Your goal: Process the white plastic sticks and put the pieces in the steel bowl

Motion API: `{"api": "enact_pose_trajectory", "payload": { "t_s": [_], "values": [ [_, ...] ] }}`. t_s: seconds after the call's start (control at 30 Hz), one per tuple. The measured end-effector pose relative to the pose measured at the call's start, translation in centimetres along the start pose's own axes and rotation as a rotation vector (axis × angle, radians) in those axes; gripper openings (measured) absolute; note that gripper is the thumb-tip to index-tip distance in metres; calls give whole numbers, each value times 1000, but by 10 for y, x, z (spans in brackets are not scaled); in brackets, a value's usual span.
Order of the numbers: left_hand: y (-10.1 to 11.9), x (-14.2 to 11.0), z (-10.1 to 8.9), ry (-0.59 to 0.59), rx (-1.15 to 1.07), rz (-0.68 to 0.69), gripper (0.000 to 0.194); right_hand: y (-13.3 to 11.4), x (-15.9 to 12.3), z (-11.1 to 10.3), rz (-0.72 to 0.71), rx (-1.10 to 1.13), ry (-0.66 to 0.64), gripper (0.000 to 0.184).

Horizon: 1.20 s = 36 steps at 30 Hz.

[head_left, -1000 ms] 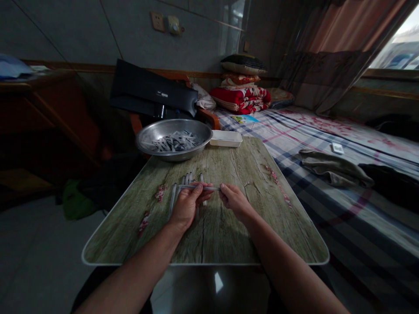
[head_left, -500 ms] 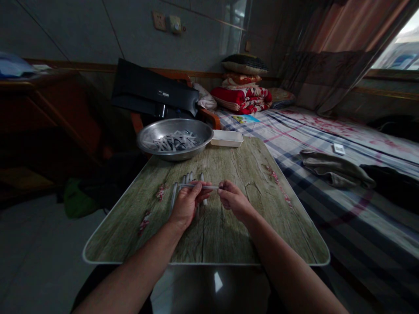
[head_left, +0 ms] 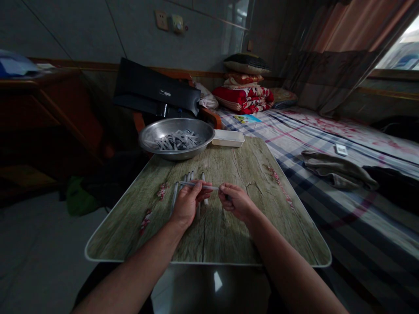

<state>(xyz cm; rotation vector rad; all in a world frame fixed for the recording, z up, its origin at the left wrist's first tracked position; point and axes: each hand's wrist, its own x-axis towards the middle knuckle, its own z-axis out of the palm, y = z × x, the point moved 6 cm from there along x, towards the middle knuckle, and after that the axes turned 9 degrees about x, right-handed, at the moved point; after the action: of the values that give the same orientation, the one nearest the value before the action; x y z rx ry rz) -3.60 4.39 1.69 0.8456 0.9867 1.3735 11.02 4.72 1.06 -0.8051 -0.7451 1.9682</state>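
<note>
A slim, whitish pen point(head_left: 209, 187) lies nearly level between my two hands above the table. My left hand point(head_left: 188, 199) is closed on its left and middle part, thumb on top. At its right end my right hand point(head_left: 236, 200) is curled shut around the tip, which the fingers hide. Something small and dark shows in the right fist, too unclear to name. Several similar pens with dark ends lie side by side on the table; one pen point(head_left: 174, 196) is left of my left hand, another point(head_left: 204, 178) just beyond it.
A wide metal bowl point(head_left: 178, 155) full of white and dark slim pieces stands at the table's far left. Beside it is a white plastic tray point(head_left: 228, 138). The wood-patterned table point(head_left: 262, 235) borders a bed point(head_left: 327, 205) on the right. A monitor point(head_left: 157, 89) leans behind.
The dark bit in my right fist shows more now, as that hand has turned slightly. Both hands keep hold of the pen in nearly the same place. The view has shifted slightly.
</note>
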Motion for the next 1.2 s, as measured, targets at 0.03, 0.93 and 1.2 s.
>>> {"api": "enact_pose_trajectory", "payload": {
  "t_s": [0.03, 0.93, 1.2],
  "values": [
    [0, 0, 0, 0, 7, 3, 34, 0, 0, 0, -9, -7, 1, 33],
    [-1, 16, -37, 339, -349, 43, 20, 4, -6, 2, 151, -242, -180, 30],
    [0, 15, -39, 416, -537, -144, 33, 4, -9, -3, 228, -314, -296, 20]
  ]
}}
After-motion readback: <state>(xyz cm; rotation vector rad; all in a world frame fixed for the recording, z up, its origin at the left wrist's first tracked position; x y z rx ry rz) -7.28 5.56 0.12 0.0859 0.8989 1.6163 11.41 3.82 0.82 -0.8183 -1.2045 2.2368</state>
